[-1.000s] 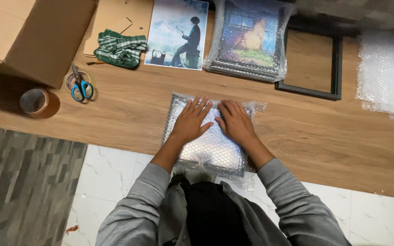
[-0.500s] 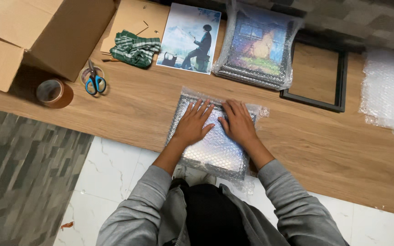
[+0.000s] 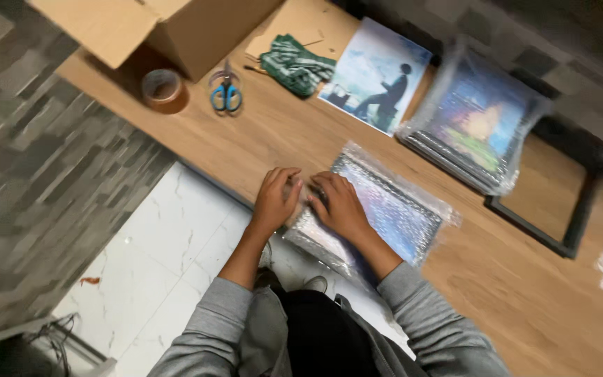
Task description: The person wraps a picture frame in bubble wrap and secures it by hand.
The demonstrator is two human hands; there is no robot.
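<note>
Hands flat: left hand and right hand spread, pressing the bubble-wrapped frame at the table near edge. Likely stiff, light, fragile inside; wrap looks slippery, so grip by the side edges.

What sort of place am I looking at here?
Probably a home or small-shop packing bench for framed pictures: a wooden table carries an open cardboard box, a tape roll, blue-handled scissors, and both hands press a bubble-wrapped flat parcel.
</note>
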